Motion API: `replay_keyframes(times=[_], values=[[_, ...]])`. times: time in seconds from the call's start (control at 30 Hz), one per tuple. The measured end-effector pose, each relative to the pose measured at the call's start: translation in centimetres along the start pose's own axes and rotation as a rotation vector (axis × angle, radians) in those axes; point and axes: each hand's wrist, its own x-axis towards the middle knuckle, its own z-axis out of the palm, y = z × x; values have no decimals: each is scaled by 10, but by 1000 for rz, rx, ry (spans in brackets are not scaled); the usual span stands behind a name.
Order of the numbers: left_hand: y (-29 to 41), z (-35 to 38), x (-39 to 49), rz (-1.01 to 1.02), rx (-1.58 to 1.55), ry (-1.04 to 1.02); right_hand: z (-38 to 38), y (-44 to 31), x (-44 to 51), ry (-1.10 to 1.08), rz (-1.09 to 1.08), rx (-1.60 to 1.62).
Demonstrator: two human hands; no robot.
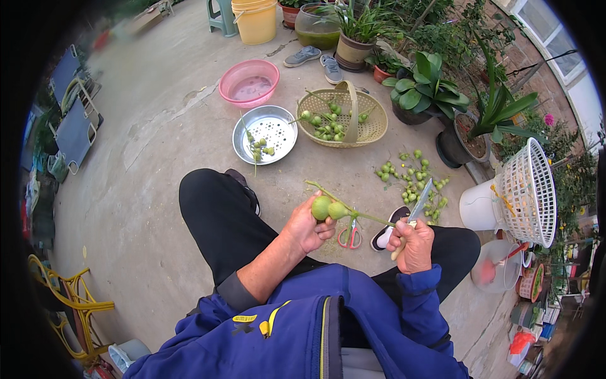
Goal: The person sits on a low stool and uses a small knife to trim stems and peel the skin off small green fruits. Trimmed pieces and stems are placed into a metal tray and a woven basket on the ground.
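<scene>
My left hand (310, 227) holds a green stem with round green fruits (322, 208) on it. My right hand (411, 244) grips the light handle of a knife (420, 201), its blade pointing up and away from me, and pinches the other end of the stem. Red-handled scissors (349, 238) lie on the ground below the stem. Beyond my hands are a perforated metal pan (240, 141) with a few small fruits on stems, and a woven basket (378, 124) holding several more. A loose heap of green fruits (413, 185) lies on the ground at the front right.
A pink basin (227, 90) stands behind the metal pan, near a pair of grey shoes (303, 56) and a yellow bucket (255, 23). Potted plants line the right side. A white plastic basket (530, 189) and a white bucket (475, 206) are beside my right knee.
</scene>
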Motion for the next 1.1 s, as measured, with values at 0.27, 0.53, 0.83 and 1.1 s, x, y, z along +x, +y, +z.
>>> replay_keyframes(times=[0.27,0.53,0.83,1.1], values=[[-11,5,-5,561,775,128,-5,10,10,97,26,11],[3,-7,2,873,1059,343,12,22,5,3,71,-128],[8,-12,-3,274,-89,-23,12,22,6,1,86,-84],[-1,-25,18,409,136,65,5,11,6,-24,258,197]])
